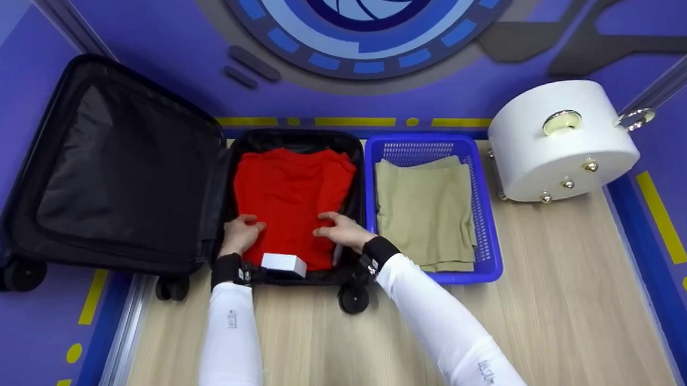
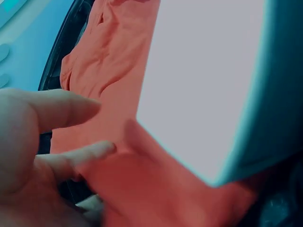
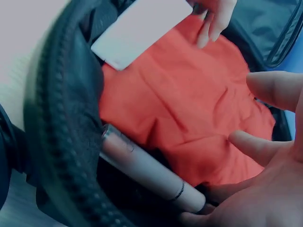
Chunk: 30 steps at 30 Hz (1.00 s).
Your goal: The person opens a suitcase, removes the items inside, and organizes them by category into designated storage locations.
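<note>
A red folded garment [image 1: 287, 190] lies in the right half of an open black suitcase [image 1: 295, 135]. My left hand [image 1: 240, 235] is at its left edge, thumb and finger apart over the cloth. On the opposite edge, my right hand [image 1: 346, 230] reaches in with fingers spread. In the right wrist view a pale cylinder [image 3: 147, 168] lies between the garment and the suitcase wall, its end close to the lower fingers of the right hand [image 3: 265, 175]. A white box [image 1: 283, 264] sits beside the left wrist, over the garment's front edge; it fills much of the left wrist view.
The suitcase lid [image 1: 127, 170] leans open at the left, with wheels at its front. Right of the suitcase, a blue basket [image 1: 489, 232] holds folded beige cloth [image 1: 425, 212]. A white rounded case [image 1: 555, 138] with metal studs lies at the back right on the wooden table [image 1: 564, 299].
</note>
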Each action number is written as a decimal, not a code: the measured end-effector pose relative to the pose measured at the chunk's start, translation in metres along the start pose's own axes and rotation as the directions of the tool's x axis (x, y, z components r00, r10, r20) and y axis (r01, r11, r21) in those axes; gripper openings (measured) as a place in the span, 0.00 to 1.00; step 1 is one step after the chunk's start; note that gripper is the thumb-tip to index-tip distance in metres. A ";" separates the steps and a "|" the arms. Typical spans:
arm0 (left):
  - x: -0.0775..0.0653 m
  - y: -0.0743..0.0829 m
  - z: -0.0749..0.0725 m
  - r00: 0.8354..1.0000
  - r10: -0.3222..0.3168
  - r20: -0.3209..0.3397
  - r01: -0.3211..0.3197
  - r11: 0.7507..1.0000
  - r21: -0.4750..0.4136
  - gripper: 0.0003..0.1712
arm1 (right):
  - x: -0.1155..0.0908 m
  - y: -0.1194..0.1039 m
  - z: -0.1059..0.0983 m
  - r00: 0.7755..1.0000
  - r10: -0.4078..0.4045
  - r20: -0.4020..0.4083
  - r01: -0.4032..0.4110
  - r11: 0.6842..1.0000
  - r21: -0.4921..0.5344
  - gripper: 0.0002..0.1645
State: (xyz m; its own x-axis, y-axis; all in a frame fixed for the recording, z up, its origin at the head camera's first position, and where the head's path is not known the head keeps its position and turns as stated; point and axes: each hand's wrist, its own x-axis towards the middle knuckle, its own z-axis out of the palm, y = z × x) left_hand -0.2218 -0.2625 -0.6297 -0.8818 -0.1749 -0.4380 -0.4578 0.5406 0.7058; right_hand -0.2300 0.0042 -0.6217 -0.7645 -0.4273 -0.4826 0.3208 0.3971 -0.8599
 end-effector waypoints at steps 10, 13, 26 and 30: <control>0.005 0.007 -0.008 0.978 0.081 0.192 -0.050 0.986 -0.160 0.45 | 0.009 0.002 -0.005 0.999 0.027 0.045 -0.032 0.995 0.093 0.45; 0.006 0.011 -0.010 0.980 0.106 0.171 -0.072 0.978 -0.195 0.46 | 0.011 0.003 -0.004 0.998 -0.047 -0.029 0.049 0.996 0.077 0.45; -0.006 0.036 -0.026 0.959 0.276 -0.064 -0.283 0.929 -0.240 0.38 | 0.005 -0.001 -0.003 0.876 -0.274 -0.397 0.366 0.914 0.175 0.37; -0.015 0.049 -0.034 0.939 0.338 -0.060 -0.343 0.915 -0.212 0.38 | 0.001 -0.011 -0.013 0.840 -0.310 -0.444 0.420 0.891 0.173 0.39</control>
State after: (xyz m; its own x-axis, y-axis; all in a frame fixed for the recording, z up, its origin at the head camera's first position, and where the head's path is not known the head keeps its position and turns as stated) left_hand -0.2350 -0.2618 -0.5697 -0.9897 -0.0311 -0.1397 -0.1410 0.3800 0.9142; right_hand -0.2418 0.0100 -0.6101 -0.9905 -0.1213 -0.0650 0.0613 0.0338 -0.9975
